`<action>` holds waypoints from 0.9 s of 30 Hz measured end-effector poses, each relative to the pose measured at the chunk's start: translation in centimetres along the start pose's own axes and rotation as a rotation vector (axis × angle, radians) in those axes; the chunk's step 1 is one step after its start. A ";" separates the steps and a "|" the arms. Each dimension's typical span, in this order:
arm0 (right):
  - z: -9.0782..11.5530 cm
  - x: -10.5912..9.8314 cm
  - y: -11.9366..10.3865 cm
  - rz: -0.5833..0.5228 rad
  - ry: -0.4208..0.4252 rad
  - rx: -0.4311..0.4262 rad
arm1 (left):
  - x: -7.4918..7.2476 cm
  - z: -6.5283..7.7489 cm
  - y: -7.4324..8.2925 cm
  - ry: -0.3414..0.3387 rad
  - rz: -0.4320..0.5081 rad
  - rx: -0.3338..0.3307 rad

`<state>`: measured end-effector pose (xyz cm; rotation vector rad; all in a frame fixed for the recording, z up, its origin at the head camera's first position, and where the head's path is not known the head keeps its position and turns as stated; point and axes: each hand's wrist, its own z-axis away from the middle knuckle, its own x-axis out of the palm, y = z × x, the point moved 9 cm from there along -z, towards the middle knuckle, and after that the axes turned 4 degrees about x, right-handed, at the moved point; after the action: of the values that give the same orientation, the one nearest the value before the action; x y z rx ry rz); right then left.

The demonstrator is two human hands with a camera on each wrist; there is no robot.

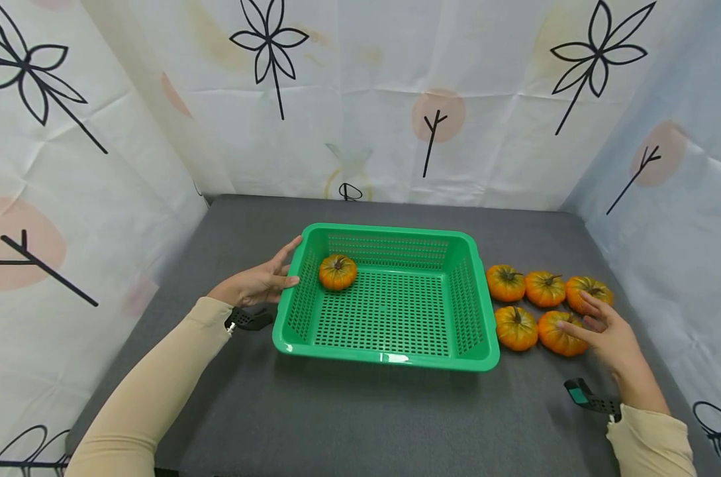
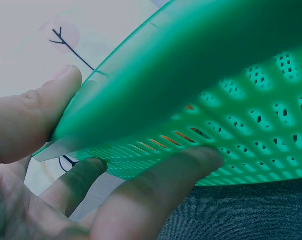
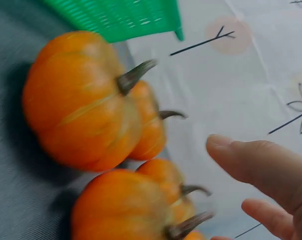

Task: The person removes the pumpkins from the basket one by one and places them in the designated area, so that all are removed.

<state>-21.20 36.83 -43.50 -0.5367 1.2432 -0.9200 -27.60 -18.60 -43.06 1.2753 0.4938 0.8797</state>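
A green plastic basket (image 1: 386, 363) with slotted walls stands on the table. My left hand (image 1: 263, 281) grips its left rim; in the left wrist view the thumb (image 2: 60, 100) presses the rim while fingers (image 2: 156, 190) reach under it along the wall. One small orange pumpkin (image 1: 337, 272) sits inside, near the left wall. Several more pumpkins are grouped right of the basket. Over the nearest right one (image 1: 563, 334) hovers my right hand (image 1: 613, 338), fingers spread. The right wrist view shows its fingers apart from the pumpkin stems, holding nothing.
A dark grey table (image 1: 360, 424) lies under everything. White patterned cloth (image 1: 372, 126) hangs behind it and along both sides. The pumpkins stand close together, one (image 1: 506, 283) right beside the basket's wall.
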 end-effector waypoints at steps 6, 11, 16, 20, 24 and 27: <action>0.4 -1.3 -2.9 -0.058 0.075 -0.071 | -0.1 0.0 -0.1 0.003 -0.004 0.000; 1.1 -1.8 -6.5 -0.086 0.138 -0.177 | -0.1 0.1 0.1 -0.005 -0.004 0.008; 1.8 -1.4 -11.0 -0.141 0.164 -0.300 | -0.2 0.0 0.0 -0.009 0.001 0.008; 2.1 0.0 -14.8 -0.144 0.162 -0.382 | -0.2 0.0 -0.1 -0.005 -0.002 0.001; 2.4 1.8 -18.3 -0.241 0.097 -0.477 | -0.2 0.0 -0.1 -0.006 -0.016 -0.002; 2.8 3.3 -20.7 -0.334 0.030 -0.553 | -0.1 0.0 -0.1 -0.007 -0.016 0.000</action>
<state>-24.51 22.38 -28.43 -1.1990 1.4654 -0.8534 -27.67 -18.69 -43.18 1.2726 0.4974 0.8617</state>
